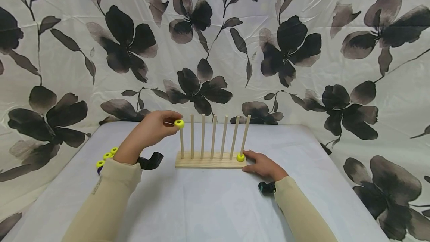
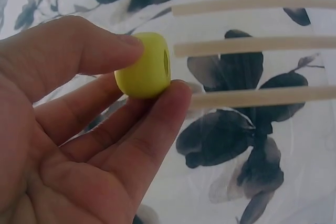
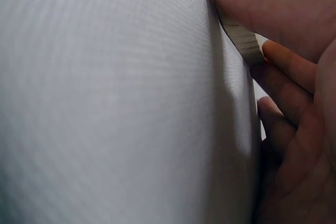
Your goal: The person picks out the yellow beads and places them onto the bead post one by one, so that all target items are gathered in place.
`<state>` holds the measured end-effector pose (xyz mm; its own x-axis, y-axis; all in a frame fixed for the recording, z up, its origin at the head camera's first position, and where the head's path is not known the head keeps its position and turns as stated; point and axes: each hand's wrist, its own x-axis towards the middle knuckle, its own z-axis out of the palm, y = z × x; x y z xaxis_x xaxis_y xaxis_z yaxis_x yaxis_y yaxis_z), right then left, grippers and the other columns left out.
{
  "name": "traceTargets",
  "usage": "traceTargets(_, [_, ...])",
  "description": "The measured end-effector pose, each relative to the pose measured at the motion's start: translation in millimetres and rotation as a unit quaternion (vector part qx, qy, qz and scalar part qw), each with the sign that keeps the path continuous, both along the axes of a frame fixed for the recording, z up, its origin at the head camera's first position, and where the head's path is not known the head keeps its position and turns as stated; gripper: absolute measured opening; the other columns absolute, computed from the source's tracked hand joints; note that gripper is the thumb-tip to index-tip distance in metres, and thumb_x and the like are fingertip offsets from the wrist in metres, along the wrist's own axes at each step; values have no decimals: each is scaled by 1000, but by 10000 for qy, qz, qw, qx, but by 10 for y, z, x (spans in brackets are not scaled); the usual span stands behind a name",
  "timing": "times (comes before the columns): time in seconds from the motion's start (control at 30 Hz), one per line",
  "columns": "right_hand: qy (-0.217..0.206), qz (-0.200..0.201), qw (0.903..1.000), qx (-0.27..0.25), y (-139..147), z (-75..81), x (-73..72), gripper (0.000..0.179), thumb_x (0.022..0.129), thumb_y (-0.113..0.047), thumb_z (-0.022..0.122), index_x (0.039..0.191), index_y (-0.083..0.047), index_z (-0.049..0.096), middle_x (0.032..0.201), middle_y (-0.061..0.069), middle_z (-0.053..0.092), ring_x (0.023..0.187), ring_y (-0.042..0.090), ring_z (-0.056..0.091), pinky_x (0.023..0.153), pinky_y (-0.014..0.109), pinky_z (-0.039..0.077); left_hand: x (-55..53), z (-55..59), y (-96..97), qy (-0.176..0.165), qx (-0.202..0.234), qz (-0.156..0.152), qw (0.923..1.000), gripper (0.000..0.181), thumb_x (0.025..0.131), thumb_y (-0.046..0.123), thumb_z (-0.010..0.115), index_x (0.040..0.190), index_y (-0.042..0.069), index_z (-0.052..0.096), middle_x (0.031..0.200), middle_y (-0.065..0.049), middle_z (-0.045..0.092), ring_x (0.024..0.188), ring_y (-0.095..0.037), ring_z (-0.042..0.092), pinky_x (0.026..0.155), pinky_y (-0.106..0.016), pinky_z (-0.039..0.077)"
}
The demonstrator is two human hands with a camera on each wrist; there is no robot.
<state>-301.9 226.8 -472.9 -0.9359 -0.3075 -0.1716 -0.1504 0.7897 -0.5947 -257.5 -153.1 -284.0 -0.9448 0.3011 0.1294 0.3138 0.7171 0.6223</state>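
Note:
My left hand point(image 1: 156, 126) pinches a yellow bead point(image 1: 179, 123) between thumb and fingertips, at the top of the leftmost peg point(image 1: 182, 145). In the left wrist view the bead's hole point(image 2: 166, 62) faces the pegs; whether the peg tip is inside it I cannot tell. The wooden base point(image 1: 208, 164) bears several upright pegs in a row. Another yellow bead point(image 1: 240, 157) sits at the foot of the rightmost peg point(image 1: 245, 133). My right hand point(image 1: 263, 165) grips the base's right end, thumb at the front; the right wrist view shows that wooden end point(image 3: 244, 43) between thumb and fingers.
Several yellow beads point(image 1: 107, 155) lie in a row on the table's left side, partly hidden by my left forearm, with something dark purple point(image 1: 99, 169) beside them. White cloth covers the table point(image 1: 208, 204). A floral curtain point(image 1: 235, 47) hangs behind.

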Motion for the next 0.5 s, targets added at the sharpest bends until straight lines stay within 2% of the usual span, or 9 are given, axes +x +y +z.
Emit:
traceTargets(0.23, [29,-7,10000,18,1,20,17,77,84,-44,72,150,-22,39,158,12,29,147,36,24,116,58,24,-62,57,128,-27,34,-64,10000,40,91,22,65,129,10,60,126,-8,64,116,-26,62,95,-43,54])
traceTargets(0.5, [21,-29,10000,-47,0,20,23,77,83,-43,72,149,-22,39,159,13,29,147,36,24,116,58,24,-132,91,281,152,197,-315,9992,37,91,20,67,126,11,63,121,-8,66,113,-24,63,95,-44,53])
